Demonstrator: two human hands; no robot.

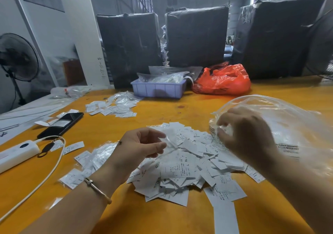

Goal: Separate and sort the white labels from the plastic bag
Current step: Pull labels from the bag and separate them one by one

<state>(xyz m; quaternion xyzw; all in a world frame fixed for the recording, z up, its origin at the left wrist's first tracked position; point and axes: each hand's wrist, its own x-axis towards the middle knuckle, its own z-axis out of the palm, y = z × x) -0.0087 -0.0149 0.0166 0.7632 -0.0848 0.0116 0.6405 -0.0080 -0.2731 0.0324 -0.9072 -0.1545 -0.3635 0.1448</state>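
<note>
A: Nearest, a long white strip [226, 217] lies on the bench [171, 107], below the heap of white labels [183, 167].

B: The hands?

A: The left hand [142, 145] pinches a small clear sleeve [170, 142]; the right hand [246, 134] grips the plastic bag [288, 118] at its mouth.

B: Progress?

A: Most labels look tipped out; only a smaller pile [112, 106] looks set apart, so sorting has barely begun.

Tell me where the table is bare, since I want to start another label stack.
Bare orange table lies between the main label pile, the smaller far pile and the lavender tray; also between the phone and the main pile. Crowded: the left edge around the power bank, and the right under the clear plastic bag.
</note>
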